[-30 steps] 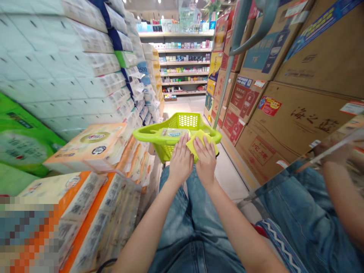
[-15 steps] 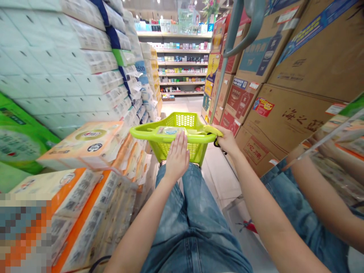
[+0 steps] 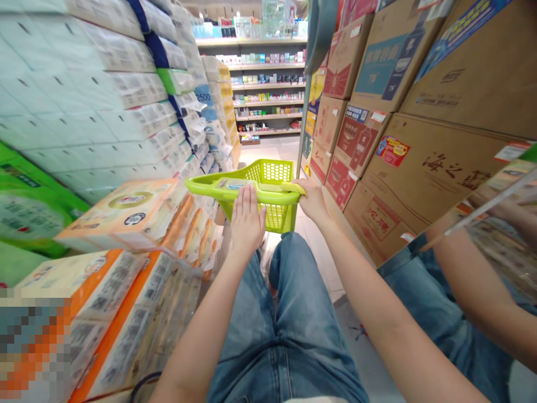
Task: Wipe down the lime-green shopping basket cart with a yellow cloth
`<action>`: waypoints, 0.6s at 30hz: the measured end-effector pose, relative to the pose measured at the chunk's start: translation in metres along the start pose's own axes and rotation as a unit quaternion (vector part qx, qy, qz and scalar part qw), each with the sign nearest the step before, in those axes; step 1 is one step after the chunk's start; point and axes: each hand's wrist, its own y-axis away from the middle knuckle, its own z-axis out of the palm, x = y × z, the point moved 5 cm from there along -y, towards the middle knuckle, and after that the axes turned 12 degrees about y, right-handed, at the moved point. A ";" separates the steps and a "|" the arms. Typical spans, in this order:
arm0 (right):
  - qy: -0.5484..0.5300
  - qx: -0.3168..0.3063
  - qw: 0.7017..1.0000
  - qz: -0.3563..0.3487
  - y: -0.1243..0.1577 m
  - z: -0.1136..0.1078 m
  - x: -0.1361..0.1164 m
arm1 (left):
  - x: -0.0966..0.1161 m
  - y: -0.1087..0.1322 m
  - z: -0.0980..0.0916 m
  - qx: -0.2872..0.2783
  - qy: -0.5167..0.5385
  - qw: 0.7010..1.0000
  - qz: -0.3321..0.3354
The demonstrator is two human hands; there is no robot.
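The yellow cloth (image 3: 292, 188) lay over the right-hand rim of the green cart (image 3: 274, 217), with your right hand (image 3: 312, 200) curled around it. Your left hand (image 3: 246, 219) rested flat on the cart's near edge, fingers straight and close together. Tissue packs (image 3: 126, 210) stood left of the cart, cardboard boxes (image 3: 432, 151) right, shelves (image 3: 271, 102) beyond.

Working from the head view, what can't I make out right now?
All in the head view:
Left hand: palm, hidden by the back of the hand.
Yellow cloth: partly covered by the right hand.
Green basket: floor, hidden behind its near side.
Shelf goods: labels too small.
Grey bar: cut off by the top edge.
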 end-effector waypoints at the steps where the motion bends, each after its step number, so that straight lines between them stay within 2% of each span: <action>1: 0.015 -0.002 1.000 0.002 -0.004 0.007 -0.002 | -0.008 -0.006 0.001 0.001 0.002 1.000 -0.005; 9: 0.082 -0.029 0.996 -0.009 -0.040 0.065 -0.038 | -0.096 -0.064 0.010 -0.013 0.031 0.995 -0.094; 14: 0.131 -0.059 0.989 -0.029 -0.051 0.093 -0.067 | -0.147 -0.101 0.017 -0.028 0.143 0.968 -0.202; 18: 0.126 -0.045 0.989 -0.068 -0.048 0.112 -0.084 | -0.174 -0.125 0.019 -0.014 0.187 0.960 -0.208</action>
